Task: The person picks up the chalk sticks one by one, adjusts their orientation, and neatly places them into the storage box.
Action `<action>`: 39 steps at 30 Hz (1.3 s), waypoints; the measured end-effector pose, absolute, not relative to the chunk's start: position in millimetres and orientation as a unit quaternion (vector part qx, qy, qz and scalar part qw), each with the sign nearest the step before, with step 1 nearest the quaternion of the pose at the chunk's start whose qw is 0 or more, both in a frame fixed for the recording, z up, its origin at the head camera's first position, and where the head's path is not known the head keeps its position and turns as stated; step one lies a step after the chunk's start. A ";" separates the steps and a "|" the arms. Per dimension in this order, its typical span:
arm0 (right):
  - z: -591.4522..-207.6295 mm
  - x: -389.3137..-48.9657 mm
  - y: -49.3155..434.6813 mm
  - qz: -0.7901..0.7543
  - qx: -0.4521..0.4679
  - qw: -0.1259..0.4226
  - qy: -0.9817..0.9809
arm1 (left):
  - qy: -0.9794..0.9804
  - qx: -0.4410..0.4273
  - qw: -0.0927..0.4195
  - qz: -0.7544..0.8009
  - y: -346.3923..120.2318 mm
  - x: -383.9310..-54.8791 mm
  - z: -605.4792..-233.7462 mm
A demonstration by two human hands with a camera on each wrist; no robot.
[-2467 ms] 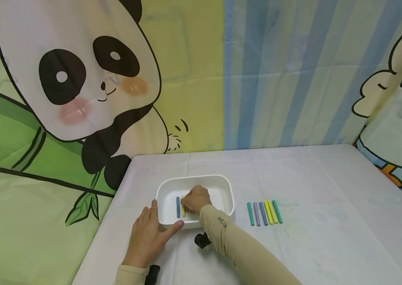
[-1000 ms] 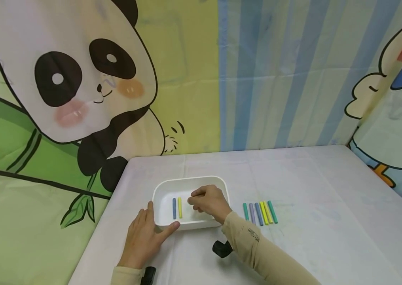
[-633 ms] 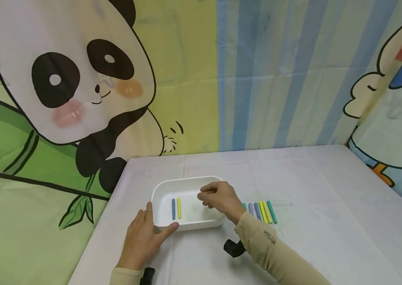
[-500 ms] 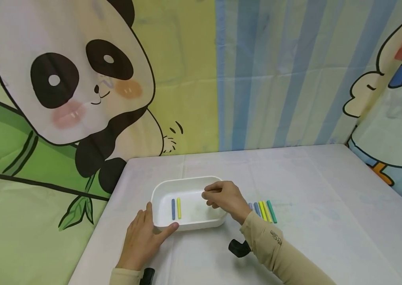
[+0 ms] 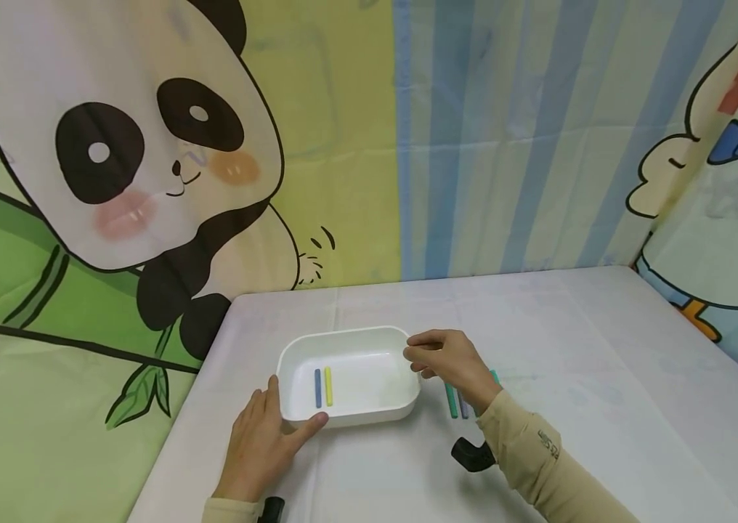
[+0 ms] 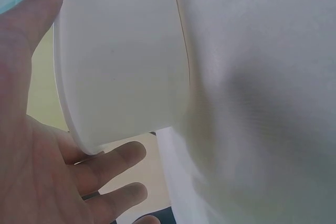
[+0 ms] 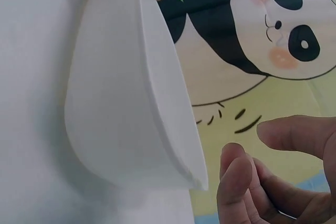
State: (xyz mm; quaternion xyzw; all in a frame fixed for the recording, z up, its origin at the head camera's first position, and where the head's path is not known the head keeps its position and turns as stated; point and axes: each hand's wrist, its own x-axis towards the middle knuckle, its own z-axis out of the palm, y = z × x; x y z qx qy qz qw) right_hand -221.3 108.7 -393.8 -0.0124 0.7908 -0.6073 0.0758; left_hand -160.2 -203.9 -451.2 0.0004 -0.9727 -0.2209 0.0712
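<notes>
A white rectangular tray (image 5: 362, 419) sits on the cloth-covered table, with a blue chalk stick (image 5: 318, 388) and a yellow chalk stick (image 5: 328, 386) side by side near its left end. My left hand (image 5: 256, 436) rests at the tray's near left corner, thumb on the front rim, the other fingers extended along the left side. Over the tray's right end hovers my right hand (image 5: 450, 361), holding nothing; its thumb and fingertips stand apart in the right wrist view. Beyond that hand lie a green chalk (image 5: 451, 401) and a purple chalk (image 5: 463, 408), partly covered by it.
Another green chalk (image 5: 495, 375) peeks out past the right wrist; the sticks between are hidden. Black wrist mounts (image 5: 472, 455) hang below both wrists. A printed curtain with a panda (image 5: 166, 167) stands behind the white table (image 5: 572, 341).
My right hand has let go of the yellow chalk in the tray, lifted, and moved right toward the row of chalks, now covering several of them. My left hand stays at the tray corner.
</notes>
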 end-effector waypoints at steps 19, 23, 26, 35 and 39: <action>-407.2 -210.7 211.0 -0.562 0.034 0.072 0.823 | -0.973 -0.001 0.078 -0.218 -202.6 -156.9 -450.1; -411.3 -205.7 225.6 -0.548 0.044 0.072 0.832 | -0.973 0.000 0.075 -0.219 -202.7 -157.2 -449.2; -414.3 -203.5 232.2 -0.539 0.050 0.077 0.837 | -0.973 0.004 0.069 -0.220 -202.3 -157.7 -447.6; -434.7 -204.8 239.1 -0.491 0.076 0.085 0.863 | -0.973 0.008 0.068 -0.221 -201.9 -158.5 -447.8; -442.6 -205.2 240.5 -0.438 0.076 0.090 0.892 | -0.972 0.007 0.073 -0.223 -202.3 -158.4 -449.6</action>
